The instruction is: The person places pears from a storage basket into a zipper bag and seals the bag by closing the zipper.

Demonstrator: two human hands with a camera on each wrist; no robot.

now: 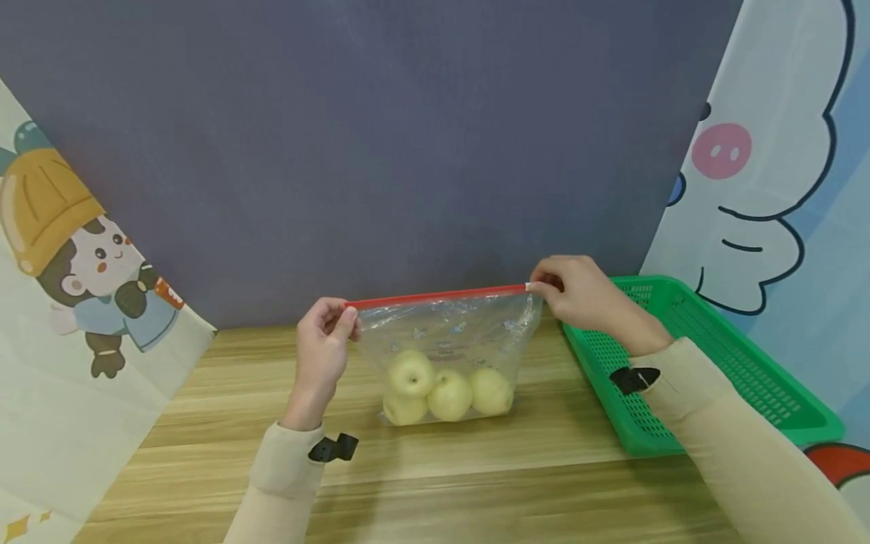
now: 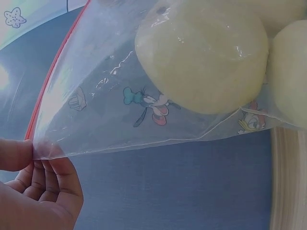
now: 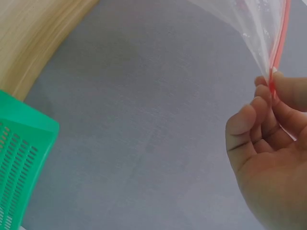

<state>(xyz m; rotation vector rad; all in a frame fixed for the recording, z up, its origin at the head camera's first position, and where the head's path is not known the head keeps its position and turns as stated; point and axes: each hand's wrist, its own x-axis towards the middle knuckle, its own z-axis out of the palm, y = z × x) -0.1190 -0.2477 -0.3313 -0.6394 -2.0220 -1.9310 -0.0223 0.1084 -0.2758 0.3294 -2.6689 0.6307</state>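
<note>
A clear zip bag point(image 1: 435, 336) with a red zip strip point(image 1: 438, 295) and small cartoon prints hangs upright between both hands. Several pale yellow-green apples point(image 1: 450, 395) sit in its lower part, just over or on the table; contact cannot be told. My left hand point(image 1: 322, 344) pinches the bag's top left corner between thumb and fingers, also seen in the left wrist view beside the red strip point(image 2: 57, 62). At the top right corner, my right hand point(image 1: 578, 295) pinches the end of the strip, near a small white slider point(image 3: 274, 70).
A green plastic basket point(image 1: 734, 363) with slotted sides stands on the right of the wooden table point(image 1: 272, 400), partly behind the right forearm. A dark grey backdrop point(image 1: 408, 151) rises behind the table. Cartoon-printed sheets point(image 1: 761, 91) hang at both sides.
</note>
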